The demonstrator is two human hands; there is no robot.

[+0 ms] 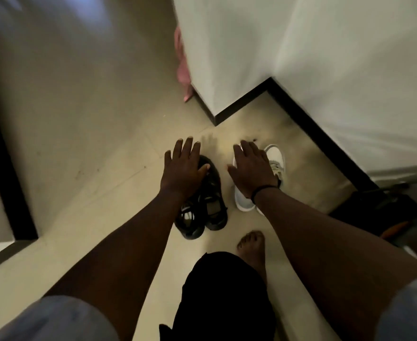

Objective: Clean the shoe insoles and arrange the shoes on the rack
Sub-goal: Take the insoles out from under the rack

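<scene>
A pair of black shoes stands side by side on the tiled floor, toes pointing away from me. To their right stands a pair of white sneakers, mostly hidden by my arm. My left hand hovers over the toes of the black pair with its fingers spread straight. My right hand, a black band at its wrist, is held over the white pair, fingers straight and spread. Neither hand holds anything. Whether the hands touch the shoes cannot be told.
A white wall corner with black skirting juts out just beyond the shoes. Something pink shows behind that corner. Dark items with an orange part lie at the right. My bare foot stands behind the shoes.
</scene>
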